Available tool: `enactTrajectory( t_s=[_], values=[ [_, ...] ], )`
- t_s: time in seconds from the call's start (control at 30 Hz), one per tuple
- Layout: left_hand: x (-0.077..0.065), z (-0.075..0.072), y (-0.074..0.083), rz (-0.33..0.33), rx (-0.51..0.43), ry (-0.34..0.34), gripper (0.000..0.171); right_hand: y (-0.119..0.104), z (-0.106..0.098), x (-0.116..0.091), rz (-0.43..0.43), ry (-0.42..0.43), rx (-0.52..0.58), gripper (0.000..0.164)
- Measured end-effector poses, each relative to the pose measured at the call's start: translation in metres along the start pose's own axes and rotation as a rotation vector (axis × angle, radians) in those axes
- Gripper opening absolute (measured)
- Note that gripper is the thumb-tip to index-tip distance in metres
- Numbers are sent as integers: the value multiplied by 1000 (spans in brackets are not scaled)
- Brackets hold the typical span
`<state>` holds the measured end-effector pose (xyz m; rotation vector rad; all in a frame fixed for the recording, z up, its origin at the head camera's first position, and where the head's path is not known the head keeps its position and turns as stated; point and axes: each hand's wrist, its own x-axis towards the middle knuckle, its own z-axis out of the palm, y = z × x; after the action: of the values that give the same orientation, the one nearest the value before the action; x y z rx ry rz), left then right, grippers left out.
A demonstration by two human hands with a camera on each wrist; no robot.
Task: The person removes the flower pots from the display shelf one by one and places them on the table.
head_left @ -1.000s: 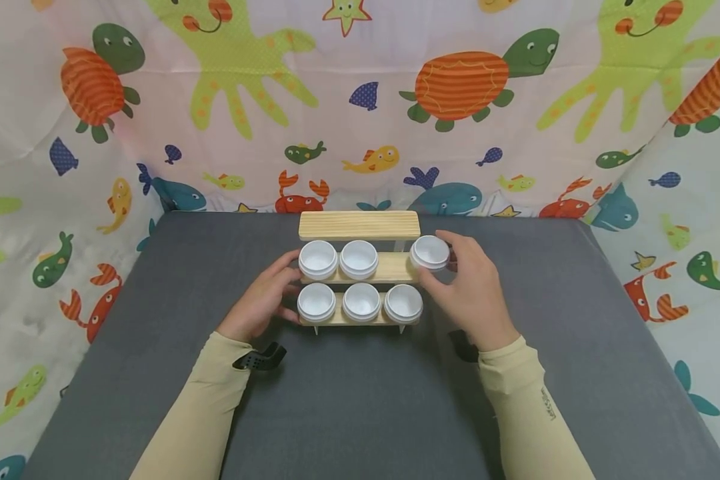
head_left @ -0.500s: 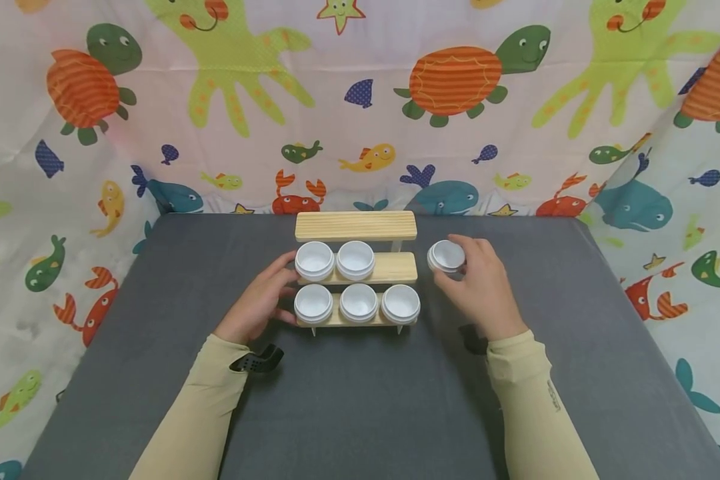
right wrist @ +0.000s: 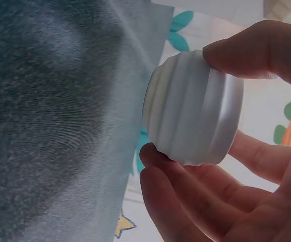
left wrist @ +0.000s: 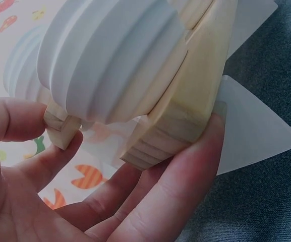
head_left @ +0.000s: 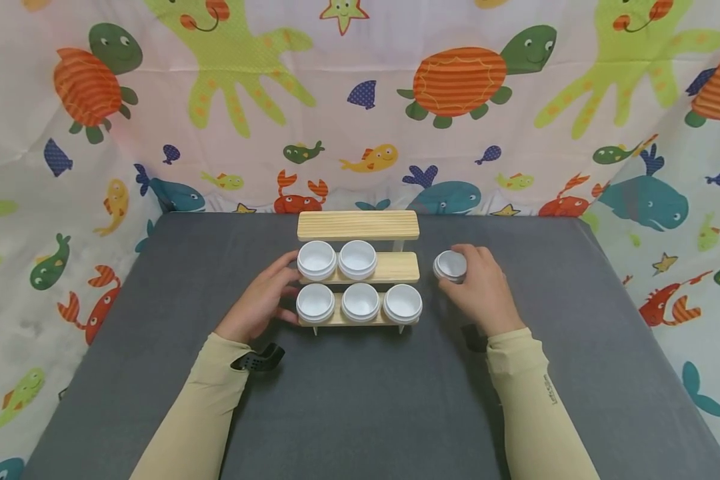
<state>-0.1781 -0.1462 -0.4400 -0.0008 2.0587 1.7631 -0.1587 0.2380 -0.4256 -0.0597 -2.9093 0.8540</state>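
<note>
A tiered stand (head_left: 396, 268) with three light wooden boards holds several small white ribbed cups. Two cups (head_left: 357, 260) sit on the middle board and three cups (head_left: 403, 304) on the lowest one. At the stand's left end, my left hand (head_left: 258, 303) holds the board ends; in the left wrist view, thumb and finger pinch one board (left wrist: 62, 126), while another finger lies along the lower board (left wrist: 170, 121). To the right of the stand, my right hand (head_left: 486, 290) grips a white ribbed cup (right wrist: 193, 111) between thumb and fingers, close over the table.
The top board (head_left: 358, 225) bears no cup, and the middle board's right end is bare. A dark grey cloth (head_left: 360, 400) covers the table. Behind and at both sides hangs a curtain (head_left: 336, 120) printed with sea animals. The stand has translucent side supports (left wrist: 256, 126).
My right hand has lifted the cup off the right end of the middle board and carried it right and slightly nearer, down towards the table. My left hand stays on the stand.
</note>
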Motion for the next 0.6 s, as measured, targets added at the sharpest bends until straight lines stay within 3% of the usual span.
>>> enactTrajectory(
  t_s=[0.6],
  values=[
    [0, 0, 1, 6, -12, -9, 61, 12, 9, 7, 29, -39, -29, 65]
  ],
)
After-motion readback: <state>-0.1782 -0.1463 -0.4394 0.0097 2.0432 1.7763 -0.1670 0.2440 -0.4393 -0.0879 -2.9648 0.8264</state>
